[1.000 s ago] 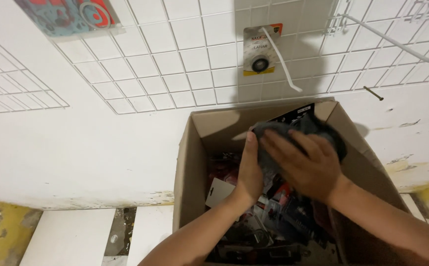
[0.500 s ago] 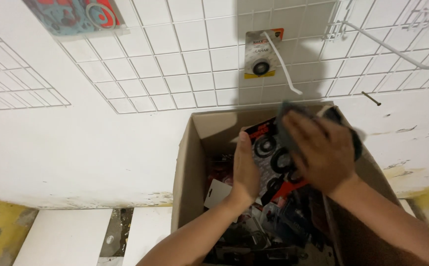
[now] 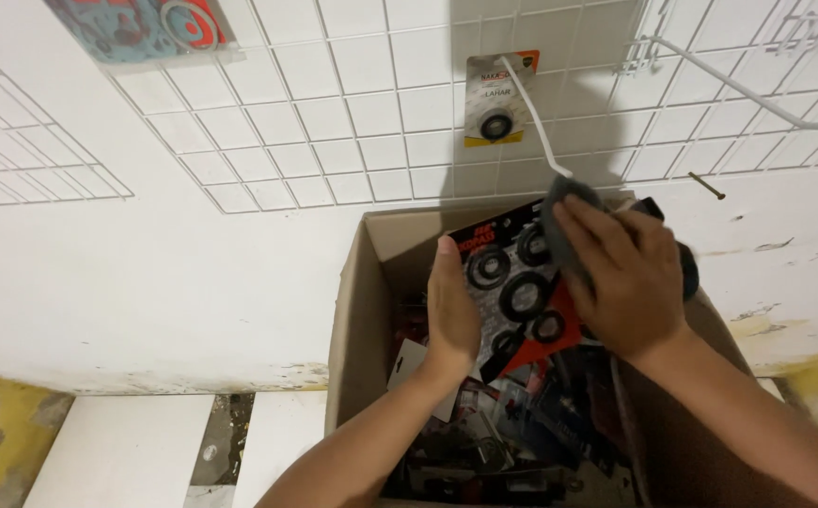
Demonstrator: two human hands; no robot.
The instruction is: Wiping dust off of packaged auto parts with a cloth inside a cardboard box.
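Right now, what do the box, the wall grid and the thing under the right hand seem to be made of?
Box: brown corrugated cardboard, matte, creased flaps. Wall grid: thin wire, probably white-coated metal. Under the right hand: dark grey cloth, soft-looking, folded edge.

1. You hold a flat blister card (image 3: 522, 282) over the open cardboard box (image 3: 357, 310), at about 12 o'clock from your wrists. The card is black at the top and red at the bottom, and several black rubber rings of different size sit on its front.
2. The card stands nearly upright and tilts a little, with its front toward you. Its left edge touches your left hand (image 3: 451, 310), at 9 o'clock of the card.
3. A dark grey cloth (image 3: 564, 221) lies on the upper right part of the card, at about 2 o'clock, pressed under your right hand (image 3: 630, 282). It covers that corner.
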